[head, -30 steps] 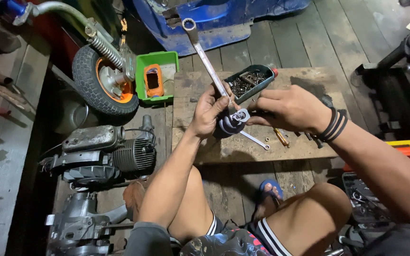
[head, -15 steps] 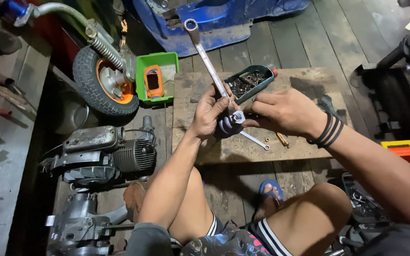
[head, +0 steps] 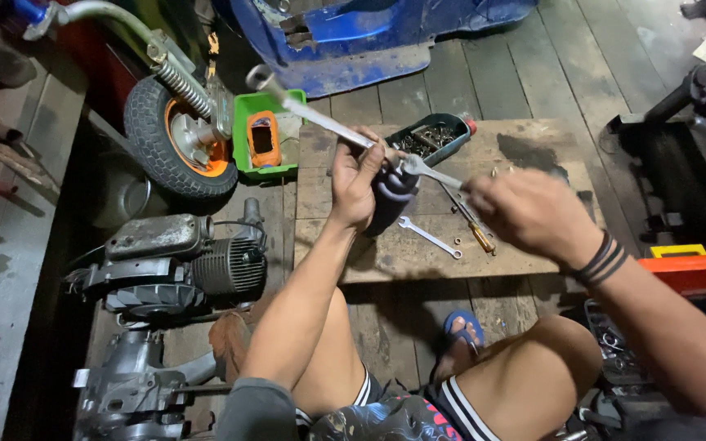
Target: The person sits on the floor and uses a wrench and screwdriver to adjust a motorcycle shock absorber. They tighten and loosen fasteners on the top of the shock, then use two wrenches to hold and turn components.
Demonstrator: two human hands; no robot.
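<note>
My left hand (head: 357, 181) grips a dark cylindrical part (head: 391, 198) held upright over a low wooden board (head: 525, 253). A long silver combination wrench (head: 320, 118) sits on top of that part, its ring end pointing up-left. My right hand (head: 529, 214) holds the wrench's near end, blurred with motion. A small spanner (head: 428, 235) and a wooden-handled screwdriver (head: 475, 233) lie on the board just below my hands.
A grey tray of small metal parts (head: 426, 139) stands on the board's far side. A green box with an orange item (head: 263, 143) sits by an orange-rimmed wheel (head: 175, 147). A small engine (head: 181, 261) lies at left, a blue machine body (head: 386, 33) behind.
My right hand has swung the wrench's near end to the right and away from my left hand, turning the wrench on the part. My left hand keeps its grip.
</note>
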